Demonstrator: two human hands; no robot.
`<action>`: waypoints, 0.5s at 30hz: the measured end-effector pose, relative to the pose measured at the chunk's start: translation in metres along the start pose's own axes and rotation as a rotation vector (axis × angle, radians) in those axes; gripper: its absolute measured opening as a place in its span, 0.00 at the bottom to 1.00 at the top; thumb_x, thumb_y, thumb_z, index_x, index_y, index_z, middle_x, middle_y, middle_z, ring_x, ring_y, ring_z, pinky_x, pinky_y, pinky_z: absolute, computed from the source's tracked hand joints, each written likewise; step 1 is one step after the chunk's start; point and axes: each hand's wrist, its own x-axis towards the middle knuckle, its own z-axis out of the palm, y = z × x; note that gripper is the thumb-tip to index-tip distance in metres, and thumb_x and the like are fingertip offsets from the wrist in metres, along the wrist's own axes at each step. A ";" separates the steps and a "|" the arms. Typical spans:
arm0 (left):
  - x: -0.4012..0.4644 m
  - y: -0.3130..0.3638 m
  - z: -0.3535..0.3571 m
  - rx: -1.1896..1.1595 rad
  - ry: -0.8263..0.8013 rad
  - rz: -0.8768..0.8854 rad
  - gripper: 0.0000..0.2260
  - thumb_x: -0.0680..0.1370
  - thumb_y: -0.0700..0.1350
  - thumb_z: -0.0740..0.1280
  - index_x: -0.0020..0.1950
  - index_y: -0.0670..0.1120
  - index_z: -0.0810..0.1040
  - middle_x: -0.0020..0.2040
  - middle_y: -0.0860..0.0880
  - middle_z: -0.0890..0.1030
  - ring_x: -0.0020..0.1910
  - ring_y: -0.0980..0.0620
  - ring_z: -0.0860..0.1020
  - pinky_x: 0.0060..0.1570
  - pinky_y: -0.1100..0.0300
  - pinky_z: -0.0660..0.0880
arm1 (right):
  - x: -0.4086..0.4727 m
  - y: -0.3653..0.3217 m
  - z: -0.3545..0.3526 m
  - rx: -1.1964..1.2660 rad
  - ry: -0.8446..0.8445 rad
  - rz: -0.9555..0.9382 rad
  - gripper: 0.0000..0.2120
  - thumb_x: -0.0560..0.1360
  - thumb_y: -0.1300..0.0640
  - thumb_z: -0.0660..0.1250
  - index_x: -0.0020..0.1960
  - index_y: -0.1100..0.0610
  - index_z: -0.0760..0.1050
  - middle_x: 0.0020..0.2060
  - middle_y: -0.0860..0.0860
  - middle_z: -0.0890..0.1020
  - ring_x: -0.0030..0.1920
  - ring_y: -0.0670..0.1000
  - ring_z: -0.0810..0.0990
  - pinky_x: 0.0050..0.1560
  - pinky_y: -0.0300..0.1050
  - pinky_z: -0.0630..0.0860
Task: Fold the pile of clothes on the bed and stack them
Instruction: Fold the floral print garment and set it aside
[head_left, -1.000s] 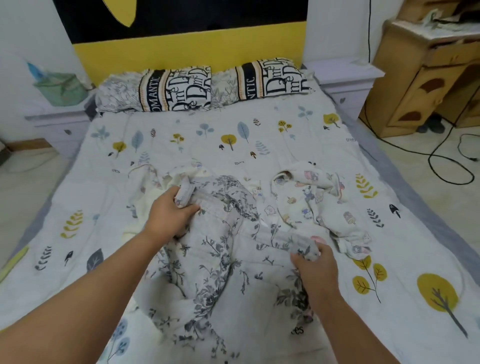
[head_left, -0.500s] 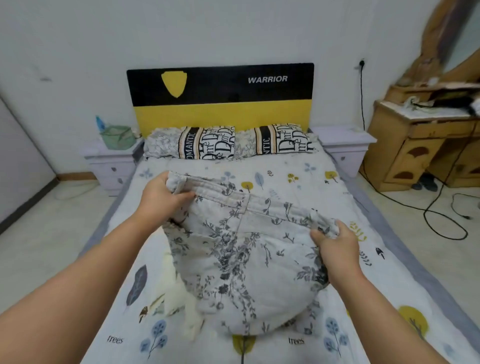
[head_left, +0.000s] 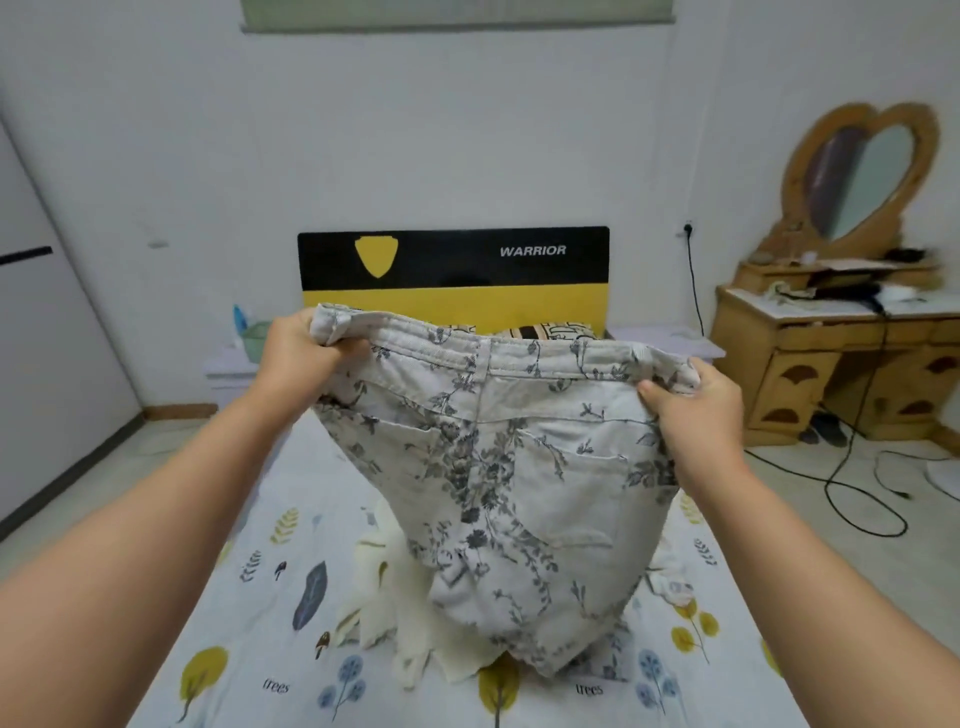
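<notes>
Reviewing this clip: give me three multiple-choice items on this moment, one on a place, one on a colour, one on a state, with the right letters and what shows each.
1. Where do the hands hold the floral trousers?
A. at the waistband's two ends
B. at the hems
C. at one pocket

2. What colour is the lower band of the headboard?
A. red
B. yellow
C. green

3. How are the trousers now?
A. folded flat on the bed
B. lying crumpled
C. held up, hanging open

Answers: 1 A, the left hand and right hand each have a grip on a waistband end. 2 B, yellow shows under the black strip. 3 C, the waistband is raised and the fabric hangs down towards the bed.
</notes>
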 end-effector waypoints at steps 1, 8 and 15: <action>-0.002 0.010 -0.007 -0.007 0.009 0.016 0.21 0.72 0.31 0.67 0.25 0.53 0.72 0.20 0.62 0.69 0.23 0.66 0.68 0.30 0.72 0.66 | -0.004 -0.011 -0.005 0.008 0.000 -0.030 0.11 0.72 0.66 0.69 0.53 0.58 0.78 0.46 0.53 0.82 0.51 0.56 0.80 0.54 0.52 0.77; -0.031 0.081 -0.055 -0.030 0.059 0.078 0.13 0.72 0.34 0.70 0.37 0.52 0.76 0.32 0.57 0.78 0.31 0.64 0.75 0.31 0.73 0.73 | -0.035 -0.080 -0.036 0.090 -0.027 -0.156 0.10 0.71 0.68 0.68 0.47 0.53 0.77 0.38 0.47 0.80 0.45 0.51 0.80 0.52 0.49 0.77; -0.087 0.139 -0.085 -0.093 0.029 0.036 0.11 0.70 0.31 0.70 0.41 0.48 0.77 0.27 0.62 0.80 0.28 0.66 0.78 0.33 0.73 0.76 | -0.075 -0.109 -0.083 0.183 -0.097 -0.159 0.11 0.70 0.69 0.69 0.44 0.54 0.78 0.36 0.47 0.80 0.39 0.49 0.79 0.46 0.44 0.77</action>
